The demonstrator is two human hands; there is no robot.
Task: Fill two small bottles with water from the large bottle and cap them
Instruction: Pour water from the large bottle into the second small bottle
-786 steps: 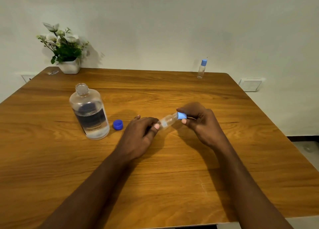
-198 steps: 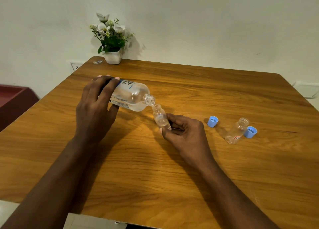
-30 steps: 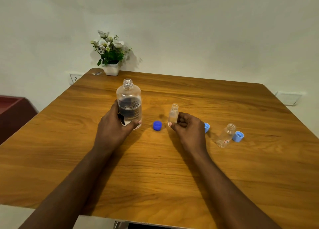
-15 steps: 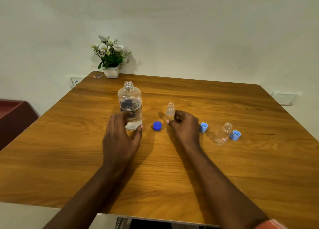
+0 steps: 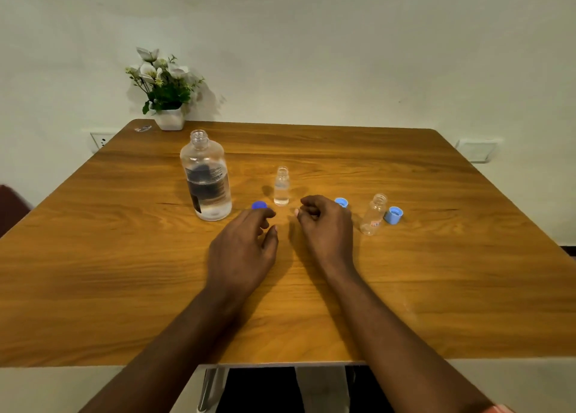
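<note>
The large clear bottle (image 5: pixel 207 179) stands upright and uncapped, part full of water. Its dark blue cap (image 5: pixel 259 205) lies just right of it, partly hidden by the fingertips of my left hand (image 5: pixel 243 250), whose fingers are loosely bent and hold nothing. One small bottle (image 5: pixel 281 188) stands uncapped with water in it, just beyond my right hand (image 5: pixel 325 225), which rests loosely curled and holds nothing. A second small bottle (image 5: pixel 373 214) stands uncapped and looks empty at the right. Two light blue caps lie loose: one (image 5: pixel 341 202) behind my right hand, one (image 5: pixel 393 215) beside the second bottle.
Everything sits on a wooden table (image 5: pixel 436 272). A white pot of flowers (image 5: pixel 168 113) stands at its far left corner by the wall. Wall sockets (image 5: pixel 101 141) sit beside the table's far corners.
My left hand left the large bottle and moved right to the dark blue cap. My right hand let go of the filled small bottle and drew back a little.
</note>
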